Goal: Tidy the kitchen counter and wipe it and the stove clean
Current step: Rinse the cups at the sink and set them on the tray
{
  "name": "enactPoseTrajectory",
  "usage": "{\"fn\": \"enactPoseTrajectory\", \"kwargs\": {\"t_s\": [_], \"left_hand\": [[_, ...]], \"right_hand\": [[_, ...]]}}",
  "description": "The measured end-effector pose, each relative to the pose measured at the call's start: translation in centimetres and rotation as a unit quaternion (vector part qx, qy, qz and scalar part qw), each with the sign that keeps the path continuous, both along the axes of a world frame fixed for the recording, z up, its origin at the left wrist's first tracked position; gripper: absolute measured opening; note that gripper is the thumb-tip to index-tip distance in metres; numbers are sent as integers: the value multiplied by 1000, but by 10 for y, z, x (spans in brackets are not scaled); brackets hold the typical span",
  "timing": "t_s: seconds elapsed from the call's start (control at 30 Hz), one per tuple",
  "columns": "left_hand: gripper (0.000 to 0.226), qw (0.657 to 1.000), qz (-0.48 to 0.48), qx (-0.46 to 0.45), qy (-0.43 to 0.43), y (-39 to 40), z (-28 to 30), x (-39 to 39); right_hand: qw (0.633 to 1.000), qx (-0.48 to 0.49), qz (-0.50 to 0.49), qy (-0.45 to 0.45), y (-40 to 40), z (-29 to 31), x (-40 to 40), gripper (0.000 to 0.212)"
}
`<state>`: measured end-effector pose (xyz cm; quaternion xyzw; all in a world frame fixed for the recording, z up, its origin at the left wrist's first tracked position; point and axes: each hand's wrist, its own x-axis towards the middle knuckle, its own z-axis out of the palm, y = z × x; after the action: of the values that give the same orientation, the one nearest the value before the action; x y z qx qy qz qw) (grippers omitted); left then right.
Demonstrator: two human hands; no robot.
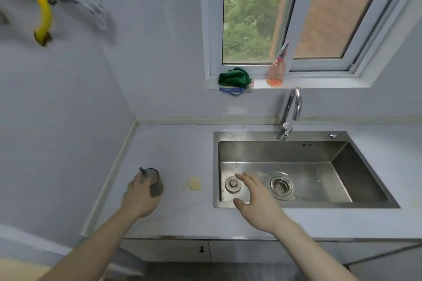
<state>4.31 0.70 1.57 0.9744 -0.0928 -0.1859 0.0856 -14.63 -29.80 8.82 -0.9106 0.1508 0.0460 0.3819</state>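
My left hand point(139, 196) grips a dark translucent cup point(155, 181) that stands on the pale counter point(178, 150) left of the sink. My right hand point(255, 198) hovers open with spread fingers over the sink's front left corner, close to a round metal sink plug point(233, 184) lying in the basin. A small pale yellow piece, like a soap scrap point(195, 183), lies on the counter between cup and sink. A green cloth point(234, 77) sits bunched on the window sill. The stove is out of view.
The steel sink point(296, 137) has a drain strainer point(281, 186) and a curved tap point(291, 112) behind it. An orange spray bottle point(276, 73) stands on the sill. A yellow hose point(43, 11) hangs on the left wall. Cabinet doors point(201, 250) lie below the counter edge.
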Motion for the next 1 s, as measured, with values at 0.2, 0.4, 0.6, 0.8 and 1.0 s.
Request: {"fn": "enactPoseTrajectory", "kwargs": {"t_s": [0.2, 0.4, 0.6, 0.8, 1.0], "left_hand": [[68, 996, 78, 7, 36, 7, -43, 27], [42, 990, 130, -57, 15, 8, -73, 41], [13, 989, 32, -123, -75, -38, -37, 8], [9, 964, -117, -223, -85, -144, -2, -49], [13, 931, -211, -289, -78, -269, 37, -124]], "right_hand": [[999, -4, -39, 15, -1, -9, -10, 64], [997, -1, -74, 22, -11, -15, -26, 61], [993, 19, -114, 16, -35, -21, -58, 61], [985, 13, -170, 10, -92, -16, -121, 60], [971, 19, -239, -7, -163, -5, -201, 56]]}}
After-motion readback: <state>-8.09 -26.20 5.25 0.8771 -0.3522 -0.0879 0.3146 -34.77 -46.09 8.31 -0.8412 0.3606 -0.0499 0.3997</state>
